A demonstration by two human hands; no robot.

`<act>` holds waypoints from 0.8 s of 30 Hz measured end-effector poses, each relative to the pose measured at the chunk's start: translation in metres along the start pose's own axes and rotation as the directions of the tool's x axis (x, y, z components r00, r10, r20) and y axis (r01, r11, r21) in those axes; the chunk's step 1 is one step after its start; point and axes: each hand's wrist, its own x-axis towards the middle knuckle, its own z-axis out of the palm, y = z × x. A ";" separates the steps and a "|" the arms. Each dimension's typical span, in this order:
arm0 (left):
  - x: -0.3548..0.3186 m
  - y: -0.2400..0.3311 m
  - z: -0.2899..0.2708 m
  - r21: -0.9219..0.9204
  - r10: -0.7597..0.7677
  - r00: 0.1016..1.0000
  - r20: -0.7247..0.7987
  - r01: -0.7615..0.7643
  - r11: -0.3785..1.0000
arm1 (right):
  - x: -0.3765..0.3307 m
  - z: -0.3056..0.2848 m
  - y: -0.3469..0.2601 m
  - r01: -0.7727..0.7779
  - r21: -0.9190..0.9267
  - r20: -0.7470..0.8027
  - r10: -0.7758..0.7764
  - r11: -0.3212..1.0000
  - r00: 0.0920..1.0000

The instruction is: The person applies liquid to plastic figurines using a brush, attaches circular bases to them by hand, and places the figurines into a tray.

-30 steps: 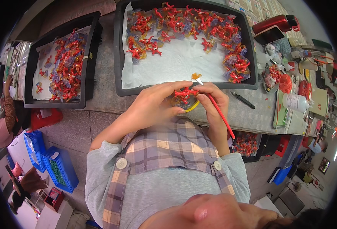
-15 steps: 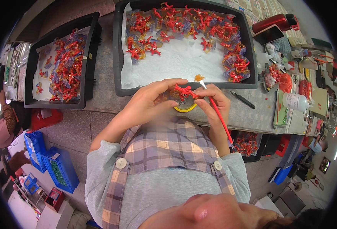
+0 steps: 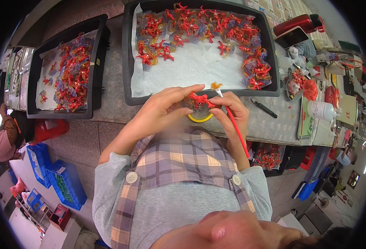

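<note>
Between my two hands, over the table's near edge, is a small red plastic figure (image 3: 200, 99) with a clear part. My left hand (image 3: 166, 106) curves around its left side, thumb and fingers gripping it. The right thumb and fingertips of my right hand (image 3: 232, 108) pinch its right end. That same hand also keeps a red-handled paintbrush (image 3: 237, 130), its orange bristles pointing up and away from me. Just beneath the figure shows a yellow ring (image 3: 200, 120), perhaps a roll of tape. Beyond my hands a black tray (image 3: 129, 54) lined with white paper holds several similar red, yellow and purple figures.
Another black tray (image 3: 102, 62) of figures stands to the left. On the right lie a black pen (image 3: 264, 108), a phone (image 3: 291, 38), a red bottle (image 3: 297, 25) and a white bottle (image 3: 320, 111). Blue crates (image 3: 67, 184) sit on the floor at left.
The figure and both hands have shifted very slightly; the brush has tilted a little. My grip looks the same.
</note>
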 end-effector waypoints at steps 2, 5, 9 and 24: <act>0.000 -0.002 0.001 -0.054 0.024 1.000 -0.003 -0.024 0.998 | 0.000 0.000 0.002 0.025 -0.009 0.009 -0.024 1.000 1.000; -0.001 -0.003 0.002 -0.081 -0.006 1.000 0.010 0.007 0.997 | -0.002 0.002 0.003 0.008 0.007 -0.004 -0.008 1.000 1.000; 0.000 0.000 0.001 -0.086 -0.022 1.000 0.018 0.024 0.996 | -0.003 0.003 0.002 0.008 0.006 -0.028 -0.008 1.000 1.000; -0.001 0.000 0.003 -0.002 -0.039 0.997 0.066 0.039 0.999 | -0.003 0.008 0.004 -0.027 0.196 -0.088 0.045 0.980 0.995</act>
